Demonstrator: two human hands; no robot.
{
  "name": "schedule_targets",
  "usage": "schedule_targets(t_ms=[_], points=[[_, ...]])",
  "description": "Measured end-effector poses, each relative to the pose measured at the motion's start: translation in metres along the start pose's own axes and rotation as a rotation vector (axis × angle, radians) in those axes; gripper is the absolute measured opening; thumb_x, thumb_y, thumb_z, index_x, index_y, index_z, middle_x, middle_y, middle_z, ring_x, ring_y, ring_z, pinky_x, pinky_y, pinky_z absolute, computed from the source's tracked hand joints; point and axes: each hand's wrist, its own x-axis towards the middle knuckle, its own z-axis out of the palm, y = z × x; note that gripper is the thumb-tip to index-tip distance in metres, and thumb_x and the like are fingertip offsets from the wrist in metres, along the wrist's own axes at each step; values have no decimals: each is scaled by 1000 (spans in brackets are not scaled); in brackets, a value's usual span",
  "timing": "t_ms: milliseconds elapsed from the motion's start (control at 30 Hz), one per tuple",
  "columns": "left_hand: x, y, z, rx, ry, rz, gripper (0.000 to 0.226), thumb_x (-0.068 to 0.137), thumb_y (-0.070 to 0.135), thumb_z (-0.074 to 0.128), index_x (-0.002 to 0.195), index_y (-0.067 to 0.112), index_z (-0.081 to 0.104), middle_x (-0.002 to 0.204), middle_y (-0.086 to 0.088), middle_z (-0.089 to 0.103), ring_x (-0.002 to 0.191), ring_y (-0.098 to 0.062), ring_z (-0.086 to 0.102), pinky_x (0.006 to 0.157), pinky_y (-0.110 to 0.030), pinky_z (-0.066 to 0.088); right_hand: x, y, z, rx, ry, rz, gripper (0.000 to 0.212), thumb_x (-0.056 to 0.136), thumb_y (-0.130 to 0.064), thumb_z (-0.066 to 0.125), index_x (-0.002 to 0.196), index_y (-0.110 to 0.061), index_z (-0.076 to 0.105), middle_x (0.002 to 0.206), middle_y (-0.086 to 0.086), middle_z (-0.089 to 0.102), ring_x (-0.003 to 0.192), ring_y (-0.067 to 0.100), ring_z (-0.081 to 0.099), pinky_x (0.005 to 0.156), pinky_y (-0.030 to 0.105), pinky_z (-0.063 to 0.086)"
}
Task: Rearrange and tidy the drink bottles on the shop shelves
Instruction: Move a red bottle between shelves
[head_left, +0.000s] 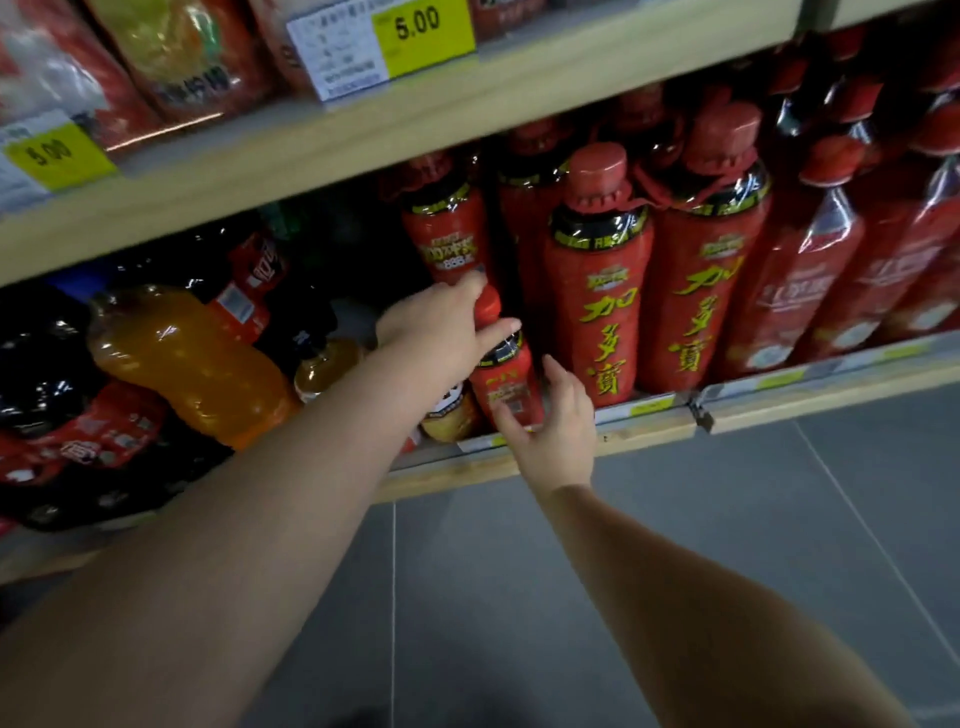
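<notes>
Standing near upright at the front edge of the pale wooden shelf (654, 434), a small red plastic drink bottle (508, 387) sits just left of a row of tall red bottles with yellow lettering (597, 291). Left hand (434, 325): grip closed round the small bottle's red cap, thumb in front. Right hand (558, 423): grip wide, fingers spread against the bottle's lower label. Further left, a large orange soda bottle (187, 358) lies tilted among dark cola bottles (47, 364). Yellow price tag (423, 31) on the shelf above.
</notes>
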Motion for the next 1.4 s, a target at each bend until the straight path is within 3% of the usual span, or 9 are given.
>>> schedule_targets(t_ms=[167, 467, 733, 833, 967, 1067, 1167, 1267, 1400], points=[[2, 14, -9, 31, -87, -29, 54, 89, 60, 42, 130, 28, 31, 111, -9, 59, 92, -30, 60, 66, -37, 50, -7, -2, -11, 8, -31, 23, 71, 74, -31, 78, 133, -3, 49, 125, 15, 58, 116, 31, 52, 98, 37, 39], [-27, -19, -1, -231, 85, 148, 32, 79, 46, 62, 92, 26, 40, 78, 1, 57, 72, -25, 56, 56, -32, 41, 2, 3, -56, -29, -77, -78, 94, 63, -42, 86, 139, -6, 44, 131, 11, 56, 122, 25, 48, 101, 22, 30], [-38, -32, -73, -203, 166, 435, 35, 67, 43, 69, 94, 30, 52, 68, 7, 54, 67, -22, 52, 59, -30, 32, 12, -31, -87, -2, -404, -20, 131, 45, -68, 80, 149, -13, 21, 151, 4, 36, 139, 17, 32, 113, 42, 32], [-47, -32, -95, -174, 158, 492, 35, 68, 42, 71, 96, 30, 53, 75, 3, 59, 71, -24, 53, 61, -32, 36, 5, -63, -78, 14, -431, -23, 125, 43, -70, 79, 144, -20, 25, 144, 1, 43, 134, 16, 40, 108, 45, 37], [-59, -35, -108, -214, 172, 558, 35, 68, 43, 71, 94, 32, 52, 80, 5, 60, 71, -20, 51, 59, -31, 32, -8, -92, -72, -119, -256, -79, 101, 46, -65, 80, 126, -28, 32, 124, -5, 54, 112, 17, 56, 88, 40, 51], [-61, -39, -123, -268, 165, 560, 37, 67, 49, 70, 96, 35, 51, 79, 9, 56, 75, -19, 54, 61, -30, 35, -5, -102, -79, -165, -157, -110, 100, 48, -64, 81, 127, -26, 36, 121, -6, 58, 108, 15, 58, 83, 35, 51], [-61, -59, -137, -328, 327, 524, 58, 67, 68, 60, 112, 33, 51, 94, 12, 52, 89, -14, 52, 75, -32, 42, 0, -111, -89, -191, -110, -85, 100, 47, -71, 78, 127, -26, 39, 118, -8, 61, 104, 14, 61, 81, 35, 51], [-62, -88, -136, -166, 627, 370, 72, 75, 62, 55, 134, 24, 39, 131, -3, 43, 121, -25, 37, 99, -46, 31, 6, -121, -97, -181, -66, -71, 97, 44, -76, 73, 124, -29, 41, 113, -10, 63, 103, 13, 62, 82, 36, 51], [-57, -117, -123, 1, 530, 110, 82, 80, 52, 57, 144, 12, 25, 143, -12, 30, 132, -33, 26, 112, -49, 15, 16, -141, -100, -107, 23, -46, 95, 40, -82, 67, 118, -35, 39, 109, -13, 62, 97, 8, 59, 74, 28, 41]])
